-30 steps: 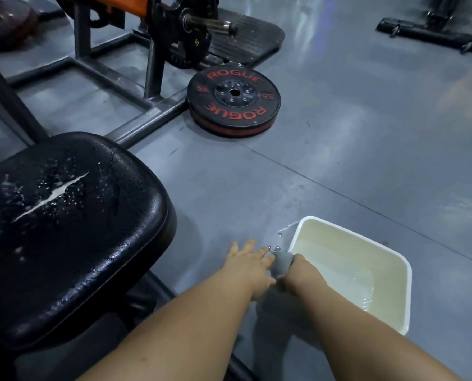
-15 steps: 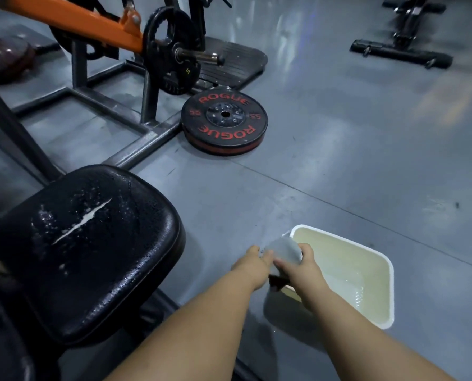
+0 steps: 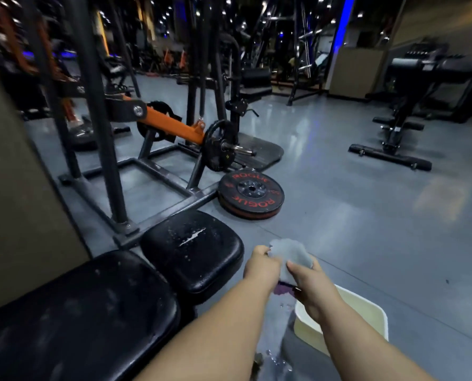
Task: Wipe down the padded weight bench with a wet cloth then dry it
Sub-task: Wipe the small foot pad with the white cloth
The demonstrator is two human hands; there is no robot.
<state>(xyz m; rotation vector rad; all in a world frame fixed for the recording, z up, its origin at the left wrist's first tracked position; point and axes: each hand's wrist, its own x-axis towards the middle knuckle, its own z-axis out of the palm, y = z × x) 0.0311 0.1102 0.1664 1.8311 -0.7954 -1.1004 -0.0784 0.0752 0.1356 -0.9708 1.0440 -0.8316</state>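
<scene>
Both forearms reach up from the bottom centre of my view. Left hand (image 3: 261, 264) is fisted, fingers curled tight on the cloth (image 3: 291, 255); right hand (image 3: 310, 287) pinches its other side, thumb on top. The cloth sits bunched between them at frame centre, just above the tub (image 3: 366, 314) and right of the droplet-speckled bench (image 3: 193, 254). A plate (image 3: 251, 193) lies beyond.

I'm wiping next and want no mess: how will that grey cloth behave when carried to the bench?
Probably floppy: the cloth bunches and folds between the left hand and right hand. Likely wet and heavier than it looks, since it is held near the basin and drops lie on the floor below. It may drip on the way.
</scene>
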